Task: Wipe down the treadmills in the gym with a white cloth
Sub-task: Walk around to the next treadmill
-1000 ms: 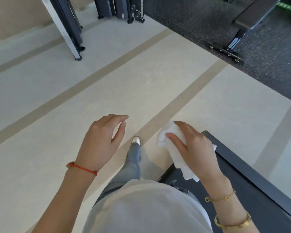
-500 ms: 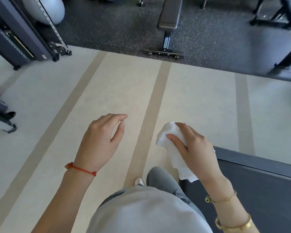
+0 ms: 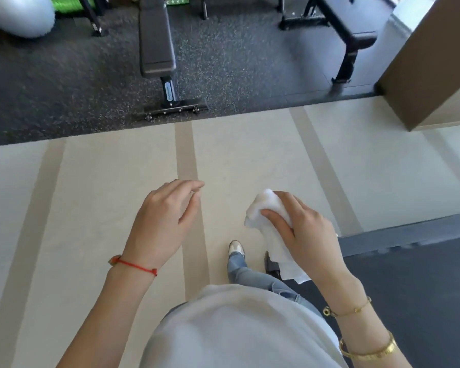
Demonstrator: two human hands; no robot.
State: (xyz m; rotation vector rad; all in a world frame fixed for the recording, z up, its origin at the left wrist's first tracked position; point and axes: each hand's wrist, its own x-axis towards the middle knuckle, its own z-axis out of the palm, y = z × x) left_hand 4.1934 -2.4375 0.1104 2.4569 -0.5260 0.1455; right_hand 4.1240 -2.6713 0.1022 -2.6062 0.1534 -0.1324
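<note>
I'm walking between machines, not wiping — my right hand (image 3: 307,232) is gripping the white cloth (image 3: 270,229) in the air, my left hand (image 3: 165,221) is hanging loose, holding nothing. Next I'm probably needing to reach the treadmill (image 3: 409,274) deck at right — mostly cut off, console unseen.

Pale floor (image 3: 117,208) lies open ahead of both hands and to the left, up to the dark mat's (image 3: 64,88) edge. On that mat a weight bench (image 3: 157,49) stands straight ahead, a second bench frame (image 3: 343,30) to its right. A brown wall block (image 3: 436,62) closes the far right; the treadmill deck (image 3: 422,274) fills the near right.
</note>
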